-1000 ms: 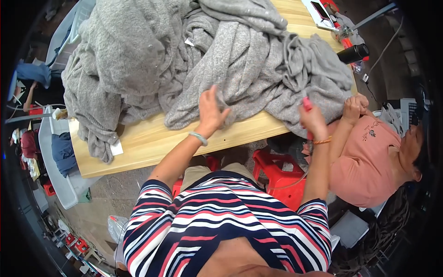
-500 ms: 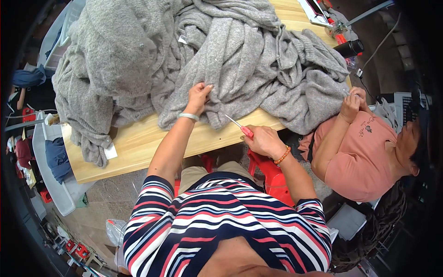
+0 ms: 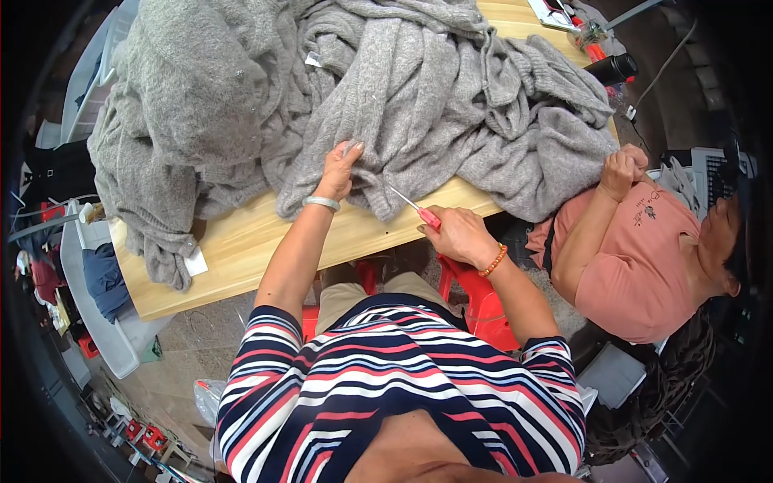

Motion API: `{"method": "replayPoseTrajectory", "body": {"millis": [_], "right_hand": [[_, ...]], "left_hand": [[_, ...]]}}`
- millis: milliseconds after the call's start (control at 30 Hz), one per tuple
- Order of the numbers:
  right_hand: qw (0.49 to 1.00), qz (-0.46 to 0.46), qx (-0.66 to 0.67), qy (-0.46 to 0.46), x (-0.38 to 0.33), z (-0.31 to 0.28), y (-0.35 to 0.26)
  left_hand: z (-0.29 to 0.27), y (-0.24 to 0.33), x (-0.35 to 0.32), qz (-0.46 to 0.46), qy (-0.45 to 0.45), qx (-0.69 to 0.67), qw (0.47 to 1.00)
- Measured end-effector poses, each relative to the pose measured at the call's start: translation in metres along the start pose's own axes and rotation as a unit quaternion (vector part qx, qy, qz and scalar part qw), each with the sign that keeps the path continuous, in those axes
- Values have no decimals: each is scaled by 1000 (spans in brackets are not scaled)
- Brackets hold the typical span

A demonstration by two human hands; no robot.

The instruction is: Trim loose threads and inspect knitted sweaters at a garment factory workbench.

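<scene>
Covering the wooden table (image 3: pixel 241 249), grey knitwear (image 3: pixel 419 105) pinched by left hand (image 3: pixel 336 173); right hand (image 3: pixel 455 233) grips red-handled tool (image 3: pixel 419 209)

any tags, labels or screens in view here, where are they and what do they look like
White tag: small rectangle hanging off the grey knit at the table's left front edge.
White label: tiny patch sewn on the grey knit near the top of the pile.
Flat device: far right table corner, light rim, dark face; partly cut off.

Most of the desk (image 3: pixel 241 249) is covered by a heap of grey knitwear (image 3: pixel 386 97). Bare wood is left along the near edge and left corner, where passage is open. To the right, room is taken by a seated co-worker's arm (image 3: pixel 592 229).
</scene>
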State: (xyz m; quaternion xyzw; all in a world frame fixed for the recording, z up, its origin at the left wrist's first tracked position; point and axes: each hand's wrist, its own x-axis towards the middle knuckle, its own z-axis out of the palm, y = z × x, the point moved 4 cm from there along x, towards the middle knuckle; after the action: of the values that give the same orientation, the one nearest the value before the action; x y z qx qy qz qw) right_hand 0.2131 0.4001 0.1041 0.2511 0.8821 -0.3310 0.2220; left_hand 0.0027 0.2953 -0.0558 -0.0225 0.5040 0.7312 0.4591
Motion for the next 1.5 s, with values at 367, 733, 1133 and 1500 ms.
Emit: {"method": "replayPoseTrajectory", "body": {"millis": [367, 733, 1133, 1500], "right_hand": [[991, -21, 48, 121, 10, -2, -1], [998, -8, 12, 65, 29, -9, -4], [980, -4, 70, 187, 43, -46, -10], [989, 38, 21, 142, 71, -61, -9]], "left_hand": [[26, 25, 5, 56, 21, 156, 986], [26, 27, 30, 131, -33, 220, 966], [53, 79, 78, 191, 22, 172, 966], [52, 75, 70, 142, -45, 112, 982]]}}
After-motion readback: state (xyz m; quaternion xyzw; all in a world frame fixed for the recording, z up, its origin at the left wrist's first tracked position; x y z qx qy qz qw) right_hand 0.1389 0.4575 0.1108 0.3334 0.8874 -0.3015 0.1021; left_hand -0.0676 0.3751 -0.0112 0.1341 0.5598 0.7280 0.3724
